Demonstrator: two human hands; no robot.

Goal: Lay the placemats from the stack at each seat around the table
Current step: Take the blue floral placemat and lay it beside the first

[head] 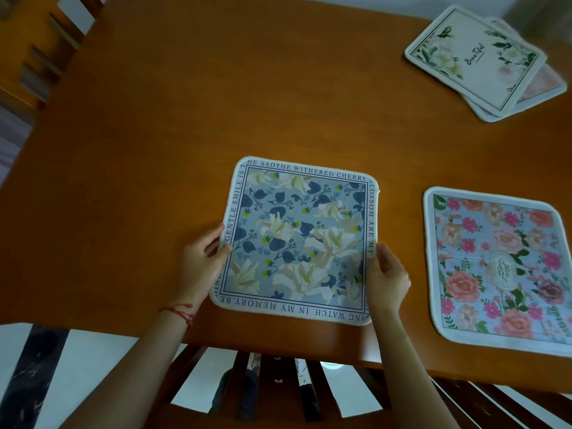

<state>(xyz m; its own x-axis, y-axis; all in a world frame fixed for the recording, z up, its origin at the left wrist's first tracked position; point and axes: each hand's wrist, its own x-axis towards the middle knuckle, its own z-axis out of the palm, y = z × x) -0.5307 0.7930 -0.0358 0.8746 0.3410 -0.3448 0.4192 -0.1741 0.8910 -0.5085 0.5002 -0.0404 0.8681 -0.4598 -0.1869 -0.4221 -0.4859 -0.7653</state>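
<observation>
A blue floral placemat (298,239) with lettering round its border lies on the brown wooden table (173,125) near the front edge. My left hand (202,264) pinches its left edge, thumb on top. My right hand (388,275) grips its right edge. A pink floral placemat (501,267) lies flat to the right, at the neighbouring seat. The stack of remaining placemats (483,61), a white one with green leaves on top, sits at the far right of the table.
A slatted wooden chair back (278,385) stands just below the table's front edge, under my arms. Another chair back (46,57) shows at the far left. White and dark marble floor lies beneath.
</observation>
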